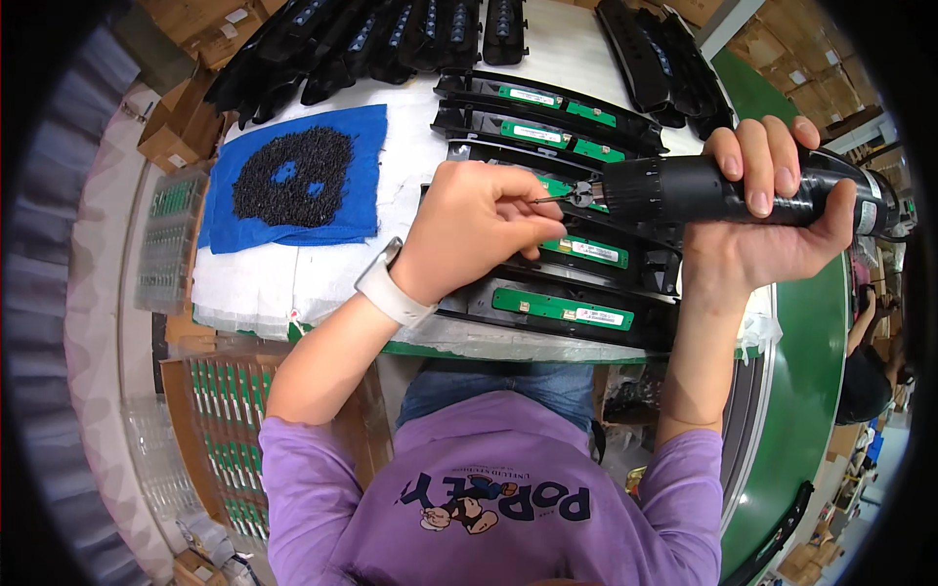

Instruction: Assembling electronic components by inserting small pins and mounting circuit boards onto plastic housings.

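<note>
My right hand [772,210] grips a black electric screwdriver [684,190], held level and pointing left. My left hand [479,230], with a white watch on its wrist, pinches the tip of the screwdriver's thin bit [549,198]; whether a screw sits between the fingers I cannot tell. Both hands hover over a row of long black plastic housings [469,298], each carrying a green circuit board [562,308]. Further housings with green boards [547,134] lie just beyond.
A blue cloth [357,146] heaped with small black screws [293,176] lies on the white table [254,283] to the left. More black housings [391,39] are stacked at the back. A green conveyor belt [801,391] runs on the right. Trays of green boards [225,430] and cardboard boxes [181,122] stand at left.
</note>
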Demonstrator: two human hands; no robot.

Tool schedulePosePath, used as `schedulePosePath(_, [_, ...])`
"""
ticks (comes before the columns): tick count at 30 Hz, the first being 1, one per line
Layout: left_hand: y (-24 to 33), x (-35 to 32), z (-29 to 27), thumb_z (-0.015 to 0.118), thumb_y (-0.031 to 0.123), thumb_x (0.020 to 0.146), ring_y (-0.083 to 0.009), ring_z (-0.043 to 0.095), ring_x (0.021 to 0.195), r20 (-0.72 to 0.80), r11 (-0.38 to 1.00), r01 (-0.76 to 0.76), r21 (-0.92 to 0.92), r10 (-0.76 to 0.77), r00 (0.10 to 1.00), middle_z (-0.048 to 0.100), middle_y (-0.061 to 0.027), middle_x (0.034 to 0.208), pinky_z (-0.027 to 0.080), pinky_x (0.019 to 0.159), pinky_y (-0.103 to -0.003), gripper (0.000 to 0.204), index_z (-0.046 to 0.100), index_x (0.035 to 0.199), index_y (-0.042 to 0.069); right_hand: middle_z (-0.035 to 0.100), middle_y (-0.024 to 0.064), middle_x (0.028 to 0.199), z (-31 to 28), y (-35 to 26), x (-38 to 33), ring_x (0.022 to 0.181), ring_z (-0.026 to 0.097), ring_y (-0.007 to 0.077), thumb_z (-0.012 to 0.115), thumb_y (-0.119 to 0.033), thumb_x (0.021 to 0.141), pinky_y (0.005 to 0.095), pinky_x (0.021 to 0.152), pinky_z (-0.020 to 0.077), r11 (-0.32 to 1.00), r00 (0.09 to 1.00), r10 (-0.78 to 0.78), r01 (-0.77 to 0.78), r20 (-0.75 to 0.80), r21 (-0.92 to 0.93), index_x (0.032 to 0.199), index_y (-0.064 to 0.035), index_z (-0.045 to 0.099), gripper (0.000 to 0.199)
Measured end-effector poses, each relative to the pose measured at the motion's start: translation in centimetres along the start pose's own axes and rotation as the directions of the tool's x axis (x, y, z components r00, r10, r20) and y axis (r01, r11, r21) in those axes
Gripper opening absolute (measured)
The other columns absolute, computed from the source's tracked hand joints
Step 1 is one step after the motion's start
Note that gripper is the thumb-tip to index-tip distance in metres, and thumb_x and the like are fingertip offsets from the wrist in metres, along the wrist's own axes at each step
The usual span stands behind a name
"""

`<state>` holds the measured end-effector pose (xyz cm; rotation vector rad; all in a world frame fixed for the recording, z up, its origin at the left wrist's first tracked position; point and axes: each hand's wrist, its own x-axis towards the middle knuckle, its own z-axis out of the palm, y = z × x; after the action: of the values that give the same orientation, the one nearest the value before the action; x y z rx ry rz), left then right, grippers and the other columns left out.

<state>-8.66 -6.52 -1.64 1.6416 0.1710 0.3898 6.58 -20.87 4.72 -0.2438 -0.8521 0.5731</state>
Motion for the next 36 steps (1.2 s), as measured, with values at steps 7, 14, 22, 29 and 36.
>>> schedulePosePath(7, [-0.3, 0.6, -1.4, 0.068, 0.006, 0.076, -0.0115, 0.059, 0.055, -0.188, 0.886, -0.220, 0.409, 0.318, 0.929, 0.064, -0.0080, 0.068, 0.044, 0.050, -0.021, 0.008, 0.069, 0.081, -0.001, 0.048, 0.0008, 0.067, 0.5, 0.9, 1.1, 0.050, 0.043, 0.0100, 0.048, -0.033, 0.088, 0.0283, 0.056, 0.0378, 0.935, 0.974, 0.213, -0.181, 0.076, -0.304, 0.102, -0.0010, 0.053, 0.035])
schedulePosePath(14, [-0.5, 0.6, -1.5, 0.063, 0.004, 0.079, -0.0130, 0.058, 0.059, -0.154, 0.858, -0.253, 0.447, 0.353, 0.923, 0.063, -0.0074, 0.073, 0.044, 0.054, -0.023, 0.010, 0.069, 0.086, 0.000, 0.043, 0.0012, 0.064, -0.1, 4.0, 0.5, 0.045, 0.040, 0.0109, 0.045, -0.034, 0.088, 0.0278, 0.051, 0.0359, 0.852, 0.960, 0.267, -0.194, 0.085, -0.486, 0.103, -0.0028, 0.049, 0.035])
schedulePosePath(22, [-0.4, 0.6, -1.7, 0.056, -0.002, 0.083, -0.0101, 0.058, 0.064, -0.105, 0.854, -0.249, 0.457, 0.330, 0.938, 0.062, -0.0066, 0.080, 0.046, 0.059, -0.021, 0.013, 0.066, 0.092, -0.003, 0.043, 0.0018, 0.061, -0.2, 4.8, 0.7, 0.042, 0.040, 0.0106, 0.045, -0.032, 0.087, 0.0271, 0.048, 0.0355, 0.810, 0.951, 0.298, -0.207, 0.080, -0.549, 0.102, -0.0028, 0.049, 0.033])
schedulePosePath(29, [-0.5, 0.6, -1.3, 0.058, 0.002, 0.083, -0.0091, 0.061, 0.065, -0.151, 0.892, -0.198, 0.407, 0.279, 0.948, 0.065, -0.0050, 0.075, 0.048, 0.060, -0.021, 0.012, 0.066, 0.091, -0.001, 0.043, 0.0018, 0.061, -0.2, 4.9, 0.8, 0.042, 0.039, 0.0104, 0.045, -0.032, 0.087, 0.0272, 0.049, 0.0359, 0.812, 0.945, 0.319, -0.232, 0.074, -0.535, 0.102, -0.0028, 0.050, 0.033])
schedulePosePath(36, [-0.4, 0.6, -1.2, 0.057, 0.008, 0.087, -0.0071, 0.057, 0.063, -0.136, 0.936, -0.133, 0.327, 0.186, 0.973, 0.061, -0.0021, 0.070, 0.046, 0.058, -0.020, 0.014, 0.066, 0.093, -0.001, 0.043, 0.0021, 0.061, -0.2, 5.1, 0.8, 0.043, 0.039, 0.0107, 0.045, -0.030, 0.087, 0.0272, 0.048, 0.0358, 0.803, 0.940, 0.329, -0.226, 0.094, -0.551, 0.100, -0.0026, 0.048, 0.031])
